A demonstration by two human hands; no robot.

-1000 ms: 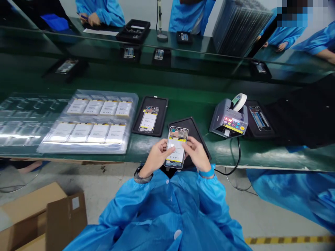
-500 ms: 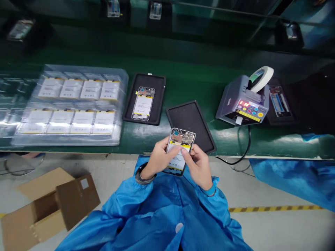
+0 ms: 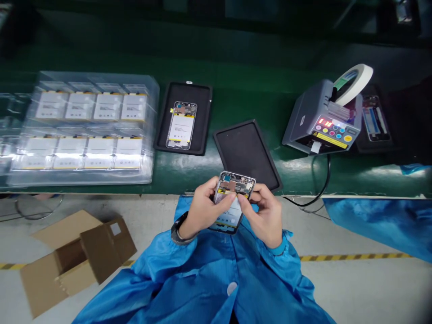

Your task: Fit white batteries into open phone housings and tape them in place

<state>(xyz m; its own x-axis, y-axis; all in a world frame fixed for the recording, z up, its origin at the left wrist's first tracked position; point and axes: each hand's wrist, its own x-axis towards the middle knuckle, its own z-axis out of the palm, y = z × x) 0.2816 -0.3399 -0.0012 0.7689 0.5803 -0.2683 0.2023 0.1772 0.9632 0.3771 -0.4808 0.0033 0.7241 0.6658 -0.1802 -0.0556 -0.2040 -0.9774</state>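
An opened phone [image 3: 232, 215], its circuit board bare at the top and a white battery below, is held between both hands over the bench's front edge. My left hand [image 3: 205, 207] is closed round its left side, thumb pressing near the battery's upper edge. From the right side my right hand [image 3: 265, 213] grips it, its thumb beside the other thumb at the yellow strip. Just beyond lies a black tray [image 3: 248, 148], turned at an angle. Another opened phone [image 3: 182, 128] rests in a second black tray [image 3: 202, 108] to the left.
Clear plastic trays [image 3: 153, 135] hold several white batteries at the left. A tape dispenser [image 3: 307, 112] with a lit display stands at the right, its cable [image 3: 326, 182] hanging over the edge. Behind it lies another opened phone [image 3: 376, 123]. An open cardboard box [image 3: 43, 281] is on the floor.
Both thumbs have moved up the phone toward the battery's top edge, by the board. The camera view has shifted slightly; the trays and dispenser stay where they were on the bench.
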